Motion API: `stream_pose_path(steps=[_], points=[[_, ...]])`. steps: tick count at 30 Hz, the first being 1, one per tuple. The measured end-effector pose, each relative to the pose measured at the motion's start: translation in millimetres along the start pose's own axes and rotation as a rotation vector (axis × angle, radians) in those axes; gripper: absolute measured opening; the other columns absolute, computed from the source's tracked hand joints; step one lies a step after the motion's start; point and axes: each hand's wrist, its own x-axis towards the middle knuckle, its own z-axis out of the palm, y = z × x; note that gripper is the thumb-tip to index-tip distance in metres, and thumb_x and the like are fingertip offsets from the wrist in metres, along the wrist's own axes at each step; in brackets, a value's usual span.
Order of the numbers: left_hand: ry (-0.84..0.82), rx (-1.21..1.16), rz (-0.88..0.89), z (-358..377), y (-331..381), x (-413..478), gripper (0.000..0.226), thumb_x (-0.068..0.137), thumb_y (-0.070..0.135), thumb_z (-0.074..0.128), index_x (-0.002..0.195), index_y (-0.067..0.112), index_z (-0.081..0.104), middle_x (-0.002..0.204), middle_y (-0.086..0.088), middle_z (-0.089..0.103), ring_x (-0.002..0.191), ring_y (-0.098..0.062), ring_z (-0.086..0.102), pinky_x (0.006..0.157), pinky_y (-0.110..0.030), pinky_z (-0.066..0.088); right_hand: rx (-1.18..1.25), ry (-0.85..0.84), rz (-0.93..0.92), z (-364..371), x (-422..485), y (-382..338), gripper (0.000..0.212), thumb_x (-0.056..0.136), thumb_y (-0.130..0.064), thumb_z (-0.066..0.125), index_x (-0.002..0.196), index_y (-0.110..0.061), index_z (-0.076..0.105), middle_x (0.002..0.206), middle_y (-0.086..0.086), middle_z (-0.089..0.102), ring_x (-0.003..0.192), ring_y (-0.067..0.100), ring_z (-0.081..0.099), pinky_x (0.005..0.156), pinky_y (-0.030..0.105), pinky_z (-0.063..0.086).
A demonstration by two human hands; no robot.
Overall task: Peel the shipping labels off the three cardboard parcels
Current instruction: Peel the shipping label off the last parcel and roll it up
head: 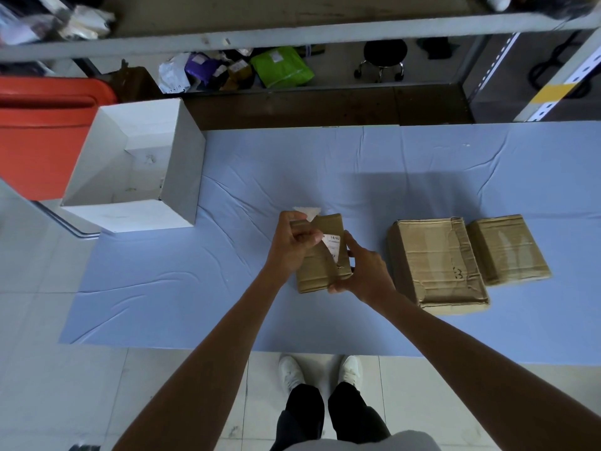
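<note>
– Label (332,245): where is it found?
– Between the hands, half lifted off the parcel (317,275). Its freed end is pinched in the curled fingers of the left hand (292,245), so that it can be drawn up and away.
– And the parcel?
– It is gripped at its right edge by the right hand (364,268), probably so that it is not dragged along by the pull.
– What else is laid out?
– Right of the right hand, a big parcel (435,262) and, just beside it, a third parcel (507,249); no labels are seen on their tops. An open box (182,157) is stood beyond the left hand, likely for scraps.
</note>
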Motion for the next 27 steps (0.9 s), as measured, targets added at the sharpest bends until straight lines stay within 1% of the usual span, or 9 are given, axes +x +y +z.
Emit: stream_pose_path(steps=[6,10,13,15,20,23,27], points=[[-0.008,-0.003,0.001,0,0,0,0.043,0.080,0.003,0.072,0.111,0.014,0.044,0.086,-0.004,0.069,0.083,-0.019,0.064,0.089,-0.042,0.052,-0.001,-0.006,0.015,0,-1,-1,0.107,0.051,-0.019,0.093,0.141,-0.031,0.035,0.115,0.001,0.068,0.103,0.029,0.066,0.092,0.049,0.053],[-0.002,-0.008,0.016,-1,0,0,0.043,0.080,0.004,0.073,0.112,0.014,0.045,0.089,-0.009,0.068,0.083,-0.019,0.064,0.085,-0.038,0.052,-0.006,-0.008,0.014,-1,-1,-1,0.109,0.050,-0.019,0.093,0.142,-0.031,0.035,0.114,0.001,0.069,0.101,0.028,0.067,0.092,0.047,0.052],[-0.006,-0.016,0.032,-2,1,0,0.044,0.079,0.003,0.073,0.111,0.014,0.046,0.086,-0.003,0.069,0.078,-0.012,0.064,0.080,-0.030,0.052,-0.006,-0.001,0.003,-1,-2,-1,0.108,0.048,-0.018,0.093,0.140,-0.031,0.036,0.110,0.001,0.071,0.095,0.028,0.069,0.089,0.047,0.054],[-0.004,-0.019,0.032,-3,0,0,0.044,0.079,0.003,0.073,0.111,0.014,0.046,0.083,0.001,0.069,0.076,-0.008,0.065,0.079,-0.026,0.053,-0.011,-0.005,0.000,-2,-2,-1,0.110,0.049,-0.018,0.093,0.142,-0.031,0.035,0.111,0.001,0.070,0.096,0.028,0.069,0.089,0.047,0.054],[0.006,-0.022,0.034,-5,2,-1,0.045,0.079,0.003,0.073,0.113,0.012,0.046,0.086,-0.006,0.068,0.081,-0.016,0.063,0.084,-0.034,0.051,-0.024,-0.009,0.001,0,-3,-1,0.112,0.049,-0.020,0.093,0.142,-0.032,0.032,0.113,0.000,0.069,0.099,0.027,0.068,0.090,0.047,0.054],[0.011,-0.051,0.029,-7,6,-1,0.045,0.079,0.001,0.072,0.113,0.012,0.046,0.087,-0.009,0.067,0.080,-0.017,0.062,0.084,-0.033,0.050,-0.020,-0.011,0.006,0,-4,0,0.111,0.051,-0.021,0.093,0.143,-0.032,0.032,0.114,-0.001,0.069,0.099,0.026,0.068,0.091,0.045,0.054],[0.023,-0.063,0.048,-10,11,-1,0.043,0.080,-0.001,0.070,0.112,0.012,0.046,0.083,-0.008,0.067,0.078,-0.016,0.062,0.084,-0.034,0.049,-0.028,-0.017,0.008,1,-4,0,0.113,0.052,-0.022,0.093,0.145,-0.031,0.029,0.117,0.001,0.068,0.104,0.027,0.067,0.095,0.045,0.052]])
